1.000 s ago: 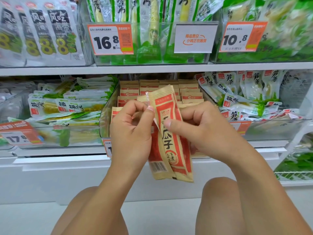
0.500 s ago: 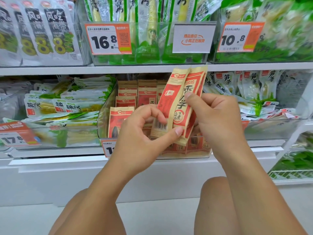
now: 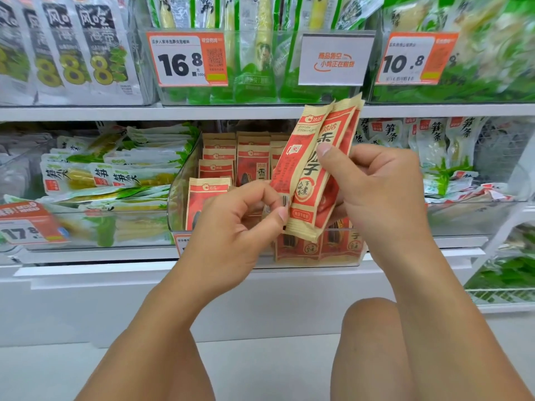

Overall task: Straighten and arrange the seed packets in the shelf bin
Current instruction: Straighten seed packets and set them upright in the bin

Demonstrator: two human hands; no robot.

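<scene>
While the white shelf unit (image 3: 260,112) spans the whole view, the clear bin (image 3: 185,175) on its middle level holds rows of red-and-tan seed packets (image 3: 215,169) standing upright, some at the front leaning. In front of and just above that bin, two held packets (image 3: 314,169) stand overlapped, their long axis near upright and tilted to the right at the top. The right hand (image 3: 376,186) grips them from the right side, thumb across the printed face and fingers curled behind. The left hand (image 3: 231,224) pinches their lower left edge between thumb and forefinger. Both hands are equally near; the bin's open slot lies behind and below the fingers.
</scene>
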